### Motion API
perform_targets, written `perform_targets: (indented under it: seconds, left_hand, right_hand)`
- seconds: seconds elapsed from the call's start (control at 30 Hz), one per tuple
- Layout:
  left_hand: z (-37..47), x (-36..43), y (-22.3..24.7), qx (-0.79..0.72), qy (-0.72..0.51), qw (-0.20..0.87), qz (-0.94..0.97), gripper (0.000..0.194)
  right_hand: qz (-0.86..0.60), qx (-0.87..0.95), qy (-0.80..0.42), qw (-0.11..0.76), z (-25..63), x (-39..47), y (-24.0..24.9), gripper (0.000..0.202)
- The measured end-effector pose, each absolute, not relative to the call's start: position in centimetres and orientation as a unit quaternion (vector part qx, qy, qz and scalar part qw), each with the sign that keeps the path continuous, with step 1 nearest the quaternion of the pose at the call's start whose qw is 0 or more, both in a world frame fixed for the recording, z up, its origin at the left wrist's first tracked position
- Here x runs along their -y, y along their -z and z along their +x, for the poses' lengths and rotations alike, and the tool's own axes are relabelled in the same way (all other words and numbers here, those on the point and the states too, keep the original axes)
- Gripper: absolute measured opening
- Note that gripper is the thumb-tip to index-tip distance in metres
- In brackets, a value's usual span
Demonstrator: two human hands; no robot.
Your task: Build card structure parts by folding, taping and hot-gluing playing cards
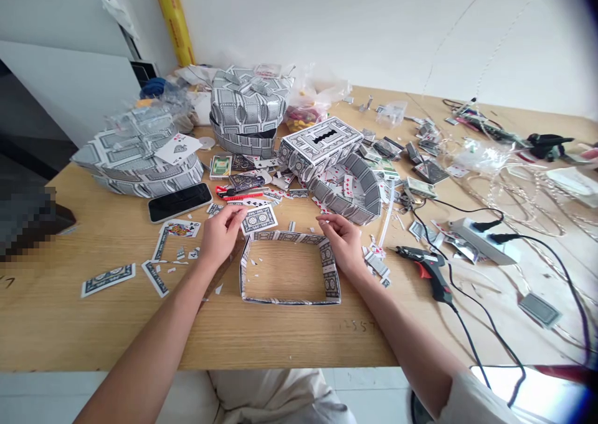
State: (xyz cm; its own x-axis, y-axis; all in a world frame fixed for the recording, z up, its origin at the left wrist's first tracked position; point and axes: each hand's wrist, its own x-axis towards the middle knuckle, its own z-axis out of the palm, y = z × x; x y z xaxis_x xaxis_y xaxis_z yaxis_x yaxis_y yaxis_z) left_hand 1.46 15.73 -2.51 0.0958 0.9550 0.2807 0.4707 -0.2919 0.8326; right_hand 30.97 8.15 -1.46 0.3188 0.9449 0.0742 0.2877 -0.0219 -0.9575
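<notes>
My left hand (220, 234) pinches a playing card (259, 219) by its left edge, dark patterned back facing up. The card is over the back left corner of a shallow rectangular frame (290, 300) made of folded playing cards. Through the frame the bare table shows, with small paper scraps inside. Beside the frame's back right corner is my right hand (344, 242), its fingers bent and the tips slightly apart, with nothing visible between them. Cut card pieces (108, 279) lie to the left of my left forearm.
A glue gun (432, 271) lies on the right, its cable near a power strip (483, 240). Behind my hands are a phone (180, 202), red-handled scissors (239, 194), a card-covered box (322, 145), an open card tray (348, 207) and larger card-covered containers (250, 106).
</notes>
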Motion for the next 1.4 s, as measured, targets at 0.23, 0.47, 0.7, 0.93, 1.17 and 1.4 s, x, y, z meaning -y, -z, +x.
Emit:
perform_targets:
  seconds: [0.23, 0.47, 0.7, 0.93, 1.17, 1.4]
  left_hand:
    - [1.4, -15.7, 2.4, -0.524, -0.413, 0.276, 0.692, 0.034]
    - [1.4, -15.7, 2.4, -0.526, -0.407, 0.274, 0.695, 0.034]
    - [1.5, -15.6, 2.2, -0.533, -0.398, 0.271, 0.695, 0.038]
    - [1.6, -15.5, 2.1, -0.541, -0.397, 0.272, 0.690, 0.039]
    - [1.7, -15.5, 2.0, -0.540, -0.408, 0.289, 0.677, 0.036]
    - [2.0, -15.0, 1.5, -0.508, -0.421, 0.342, 0.670, 0.028]
  right_hand:
    - [-0.634, 0.481, -0.330, 0.508, 31.0, -8.2, 1.5, 0.041]
    - [-0.634, 0.481, -0.331, 0.506, 31.0, -8.1, 1.3, 0.040]
    - [-0.631, 0.482, -0.329, 0.512, 30.9, -8.1, 1.3, 0.041]
    - [-0.628, 0.480, -0.329, 0.516, 30.9, -8.1, 1.3, 0.042]
    - [-0.625, 0.481, -0.330, 0.519, 30.9, -8.1, 1.4, 0.042]
    - [-0.625, 0.483, -0.331, 0.516, 30.9, -8.1, 1.3, 0.043]
